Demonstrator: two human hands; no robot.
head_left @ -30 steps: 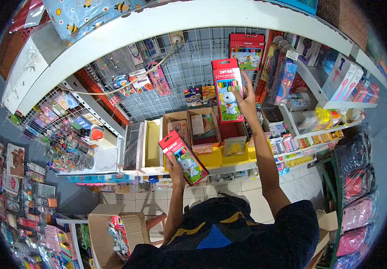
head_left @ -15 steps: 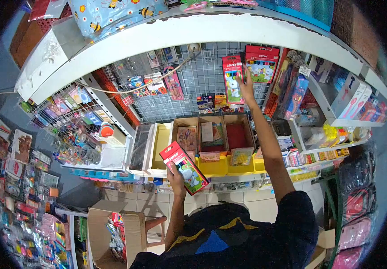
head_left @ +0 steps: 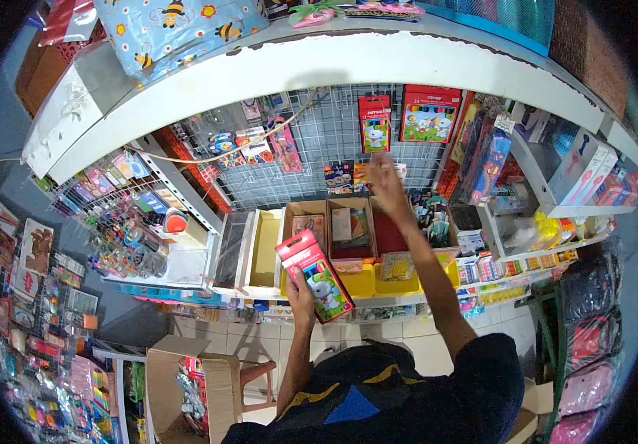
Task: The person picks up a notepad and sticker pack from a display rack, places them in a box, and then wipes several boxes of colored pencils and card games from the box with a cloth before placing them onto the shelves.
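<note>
My left hand (head_left: 302, 297) is closed round a red box of colour pencils (head_left: 316, 277) with a white cartoon dog on its front, held tilted over the front of the shelf. My right hand (head_left: 387, 186), somewhat blurred, is raised over the cardboard boxes with fingers apart and nothing seen in it. Just above its fingertips a slim box of colour pencils (head_left: 375, 124) of matching design hangs on the wire grid (head_left: 319, 133). A wider red box of colour pencils (head_left: 430, 115) hangs to its right.
Cardboard boxes (head_left: 350, 260) and yellow bins (head_left: 356, 283) line the shelf below the grid. A white shelf edge (head_left: 333, 63) arches overhead. Side racks with packaged goods stand left and right. An open carton (head_left: 223, 385) and a stool (head_left: 258, 381) are at lower left.
My right hand has let go of the slim colour pencil box and moved down, leaving it hanging on the grid. The box in my left hand has shifted slightly right.
</note>
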